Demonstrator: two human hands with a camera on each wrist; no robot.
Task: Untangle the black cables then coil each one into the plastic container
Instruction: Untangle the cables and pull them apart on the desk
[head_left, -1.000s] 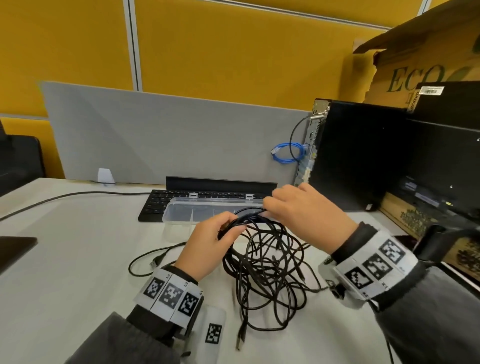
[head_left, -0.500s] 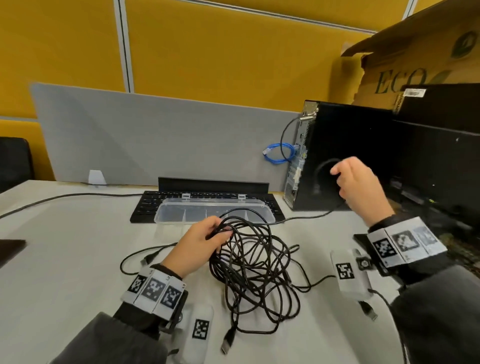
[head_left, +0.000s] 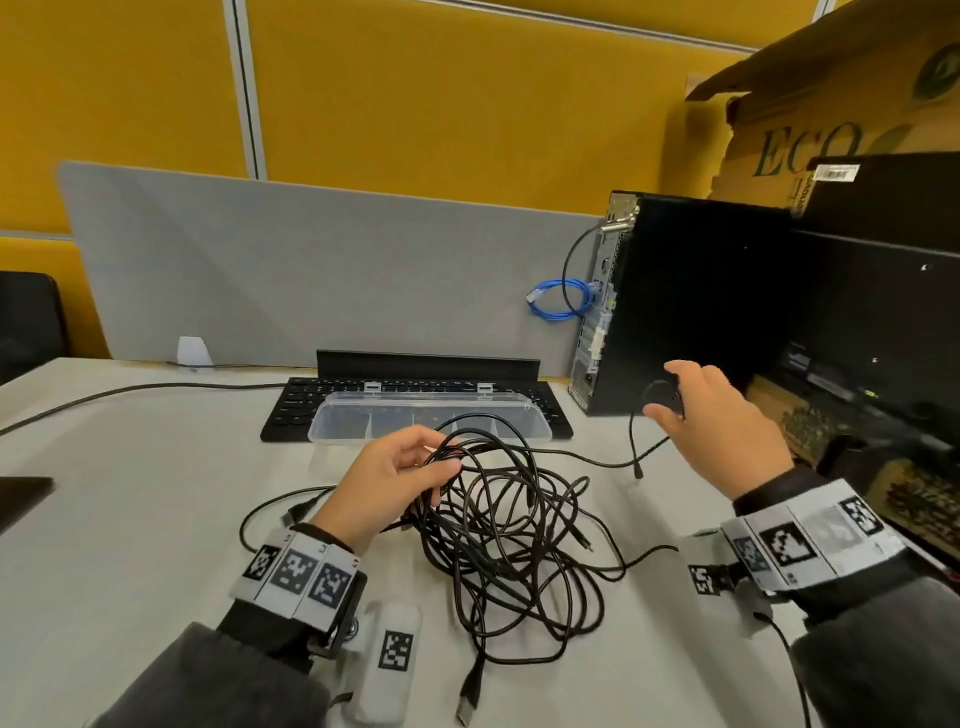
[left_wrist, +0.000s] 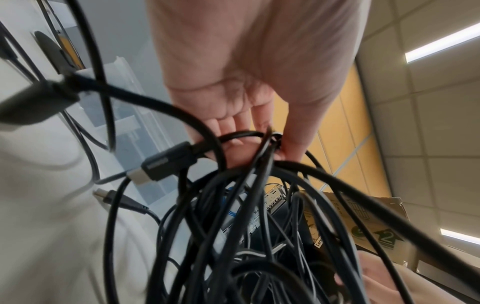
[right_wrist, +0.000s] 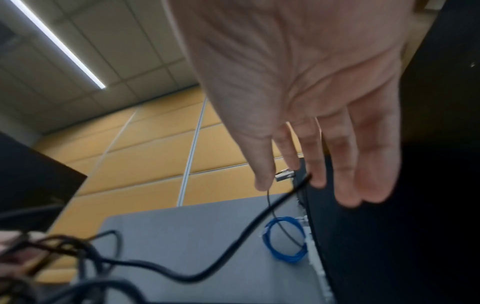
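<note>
While my left hand grips the top of the tangle, fingers curled round a bunch of strands, my right hand is raised near the table's right edge, in front of the PC tower. Its fingers are nearly straight; one strand runs from the tangle up to the fingertips and looks lightly pinched between thumb and forefinger, though the wrist view is blurred and I cannot be sure of the hold.

Tangle sits mid-table, just in front of the container, partly lifted by the left hand, the rest lying on the table. Container lies at the far side, on the front of the keyboard, open, with no cable coiled inside; one loop overlaps its front rim.

Handling, my judgement: cables are thin, light and limp with some springy memory, so loops will spread once let go. Jackets look smooth, so a light pinch may slip. Plugs are the stiff parts and will snag on loops. Best hold: a free plug end, feeding it back through the crossings, left hand pinning the bundle. Pulling hard mid-strand would likely tighten knots.

Stage: early, no cable separated yet.
</note>
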